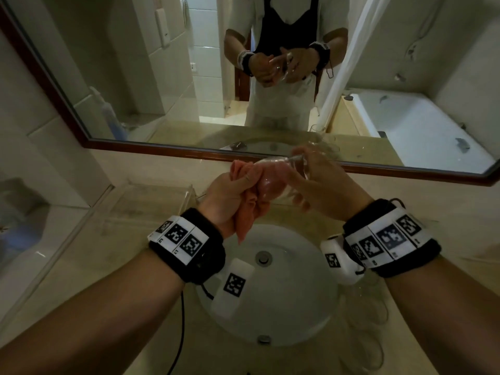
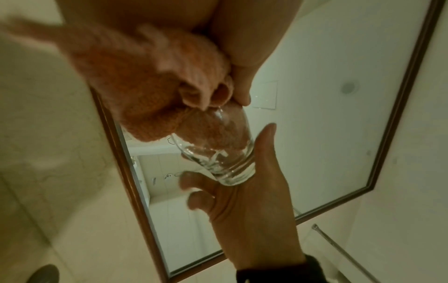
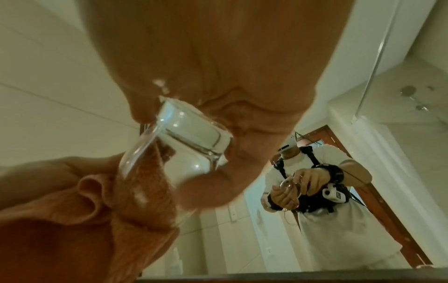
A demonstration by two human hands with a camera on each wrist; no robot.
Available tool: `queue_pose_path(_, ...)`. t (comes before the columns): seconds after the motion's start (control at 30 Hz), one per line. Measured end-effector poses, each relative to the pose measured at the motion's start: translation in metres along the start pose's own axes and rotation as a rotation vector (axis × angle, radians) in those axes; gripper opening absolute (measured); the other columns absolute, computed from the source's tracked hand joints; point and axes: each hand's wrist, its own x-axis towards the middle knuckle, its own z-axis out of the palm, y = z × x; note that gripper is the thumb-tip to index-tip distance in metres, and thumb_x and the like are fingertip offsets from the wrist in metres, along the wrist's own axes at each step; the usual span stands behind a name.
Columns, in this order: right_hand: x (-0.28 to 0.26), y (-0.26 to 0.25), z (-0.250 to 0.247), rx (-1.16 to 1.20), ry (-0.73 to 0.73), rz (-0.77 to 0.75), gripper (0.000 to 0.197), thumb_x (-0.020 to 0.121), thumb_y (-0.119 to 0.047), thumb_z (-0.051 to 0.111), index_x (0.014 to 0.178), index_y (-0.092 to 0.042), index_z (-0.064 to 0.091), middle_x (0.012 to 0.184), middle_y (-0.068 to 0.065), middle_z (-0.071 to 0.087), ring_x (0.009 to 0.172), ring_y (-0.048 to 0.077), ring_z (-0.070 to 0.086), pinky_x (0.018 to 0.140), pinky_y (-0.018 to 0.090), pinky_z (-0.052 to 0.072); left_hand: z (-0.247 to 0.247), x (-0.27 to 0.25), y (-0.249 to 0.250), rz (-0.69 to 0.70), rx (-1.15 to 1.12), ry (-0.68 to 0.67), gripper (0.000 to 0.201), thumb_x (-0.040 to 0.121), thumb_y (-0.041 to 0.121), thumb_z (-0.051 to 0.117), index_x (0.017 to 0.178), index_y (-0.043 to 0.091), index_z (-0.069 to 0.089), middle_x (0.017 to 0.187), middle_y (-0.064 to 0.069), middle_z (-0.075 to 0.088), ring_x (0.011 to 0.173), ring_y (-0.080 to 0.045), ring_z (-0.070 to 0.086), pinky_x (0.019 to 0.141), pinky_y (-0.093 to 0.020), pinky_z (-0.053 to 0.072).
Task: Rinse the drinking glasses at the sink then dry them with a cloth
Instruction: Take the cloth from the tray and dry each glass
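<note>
Over the white sink (image 1: 305,315) I hold a clear drinking glass (image 1: 284,169) (image 2: 218,153) (image 3: 184,151) on its side. My right hand (image 1: 322,182) (image 2: 244,193) grips its base end, fingers and thumb curled round it. My left hand (image 1: 230,198) grips a pink-orange cloth (image 1: 249,212) (image 2: 135,92) (image 3: 80,220), with part of the cloth pushed into the glass's mouth. Another glass (image 1: 316,129) stands on the counter at the back right, partly hidden behind my right hand.
A wood-framed mirror (image 1: 243,90) spans the wall behind the sink and reflects the person and a bathtub. A clear acrylic tray (image 1: 151,204) sits on the beige counter to the left. The tap (image 1: 238,146) stands at the back, mostly hidden.
</note>
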Motion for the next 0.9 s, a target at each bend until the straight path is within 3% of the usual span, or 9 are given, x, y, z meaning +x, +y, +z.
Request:
queue_pose_path(0.07,0.002,-0.001,0.002,0.007,0.003,0.026,0.073,0.075,-0.077,0.047,0.113,-0.014,0.052,0.081,0.005,0.067,0.052,0.009,0.062,0.048,0.027,0.052,0.002,0.002,-0.001,0.001,0.008,-0.001,0.067,0.091,0.030,0.063,0.136,-0.015,0.043,0.089,-0.015,0.056,0.073,-0.020,0.054,0.057,-0.031,0.047)
queue_pose_path(0.1,0.004,0.001,0.002,-0.031,0.028,-0.015,0.064,0.079,-0.072,0.051,0.108,-0.015,0.052,0.076,0.002,0.065,0.050,0.009,0.060,0.048,0.028,0.050,0.002,0.003,-0.003,0.004,0.003,0.000,0.065,0.092,0.029,0.061,0.137,-0.014,0.044,0.088,-0.014,0.058,0.072,-0.019,0.055,0.057,-0.030,0.046)
queue_pose_path(0.2,0.004,0.007,0.001,-0.080,0.038,-0.145,0.053,0.078,-0.058,0.063,0.111,-0.018,0.051,0.092,0.000,0.065,0.070,0.014,0.065,0.062,0.039,0.058,-0.002,0.009,-0.005,0.003,-0.012,0.014,0.056,0.091,0.026,0.062,0.132,-0.010,0.053,0.082,-0.010,0.066,0.065,-0.016,0.062,0.056,-0.027,0.049)
queue_pose_path(0.33,0.004,0.010,0.000,-0.101,0.026,-0.270,0.062,0.066,-0.044,0.083,0.117,-0.028,0.053,0.108,-0.011,0.057,0.093,0.006,0.061,0.077,0.034,0.059,-0.012,0.016,-0.006,-0.028,-0.043,0.010,0.016,0.087,0.022,0.063,0.088,0.009,0.073,0.076,-0.008,0.071,0.064,-0.016,0.067,0.061,-0.028,0.051)
queue_pose_path(0.4,0.006,0.013,0.001,-0.094,0.026,-0.294,0.063,0.065,-0.041,0.086,0.118,-0.031,0.055,0.109,-0.015,0.056,0.096,0.005,0.060,0.081,0.034,0.058,-0.015,0.017,-0.007,-0.019,-0.047,0.027,0.015,0.085,0.020,0.065,0.075,0.014,0.076,0.078,-0.007,0.071,0.067,-0.016,0.067,0.064,-0.030,0.050)
queue_pose_path(0.53,0.014,0.014,0.008,-0.008,0.039,-0.070,0.080,0.073,-0.082,0.050,0.122,-0.020,0.053,0.109,-0.002,0.064,0.085,0.015,0.066,0.077,0.042,0.059,-0.016,0.019,-0.008,0.004,0.037,0.052,0.010,0.077,0.019,0.075,0.081,0.011,0.074,0.075,-0.007,0.067,0.067,-0.018,0.061,0.062,-0.032,0.042)
queue_pose_path(0.63,0.016,0.013,0.013,-0.085,0.037,0.069,0.076,0.079,-0.082,0.035,0.106,-0.015,0.057,0.076,0.003,0.069,0.055,0.016,0.063,0.065,0.042,0.058,-0.015,0.019,-0.011,0.016,0.051,0.057,0.011,0.076,0.019,0.075,0.083,0.011,0.071,0.075,-0.006,0.066,0.070,-0.019,0.059,0.062,-0.032,0.041)
queue_pose_path(0.73,0.014,0.014,0.012,-0.085,0.044,-0.023,0.047,0.088,-0.063,0.054,0.107,-0.020,0.056,0.083,0.001,0.068,0.064,0.018,0.066,0.067,0.046,0.061,-0.014,0.020,-0.011,0.038,0.053,0.063,0.009,0.080,0.021,0.074,0.080,0.012,0.074,0.074,-0.005,0.068,0.068,-0.017,0.061,0.060,-0.029,0.043)
queue_pose_path(0.9,0.007,0.017,0.006,-0.059,0.072,-0.277,0.062,0.060,-0.037,0.092,0.111,-0.029,0.056,0.107,-0.013,0.057,0.090,0.004,0.060,0.076,0.031,0.059,-0.014,0.026,-0.012,0.015,0.051,0.103,0.019,0.081,0.029,0.071,0.078,0.011,0.071,0.070,-0.006,0.066,0.060,-0.016,0.062,0.056,-0.028,0.047)
